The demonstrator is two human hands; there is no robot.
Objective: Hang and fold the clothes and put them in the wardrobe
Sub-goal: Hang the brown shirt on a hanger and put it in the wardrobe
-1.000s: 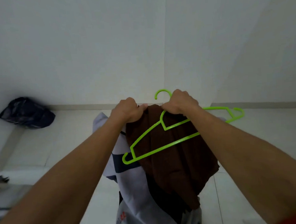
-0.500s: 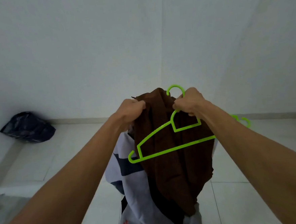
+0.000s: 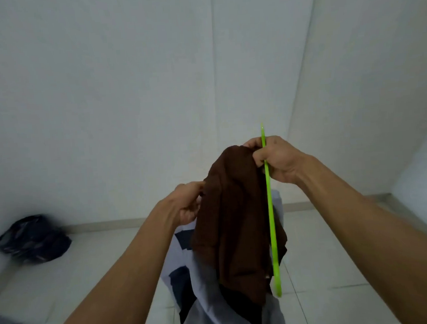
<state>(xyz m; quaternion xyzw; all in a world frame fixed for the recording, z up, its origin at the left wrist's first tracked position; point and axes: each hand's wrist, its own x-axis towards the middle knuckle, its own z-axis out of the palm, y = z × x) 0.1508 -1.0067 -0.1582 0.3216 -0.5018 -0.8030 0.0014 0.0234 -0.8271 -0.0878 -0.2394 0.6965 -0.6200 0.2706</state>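
While clasping the green hanger (image 3: 271, 221) near its neck in the right grip (image 3: 275, 160), together with the top of the brown garment (image 3: 232, 223), hold that clasp firm and do the sorting with the other side.

Left grip (image 3: 185, 204): pinched on a fold at the garment's left edge, lower down.

Garment: held up in the air before the white wall, bunched and twisted, dangling above a white-and-navy piece of clothing (image 3: 218, 313) on the tiled floor (image 3: 326, 242).

Hanger: seen edge-on, running almost straight down the cloth's right side, apparently outside the fabric rather than inside; hook tip poking up above the right knuckles.

Judged as the step in hand: getting the brown garment onto the hanger.

- Find the neck opening or hem first, walking the left pinch along the edge rather than tugging; openings probably buried in the bunching. Impossible to tell the uppermost part of the garment from here.
- Shake out gently to undo the twist.
- Turn the hanger flat to the cloth, slip in one arm, then the other, tilting to clear a narrow opening.
- Avoid releasing the top from the right grip before seating one shoulder; otherwise, a likely slide onto the clothing below.
- Lift high enough to spare the hem from dragging.
- Ignore the dark bag (image 3: 33, 240) by the wall, well apart.
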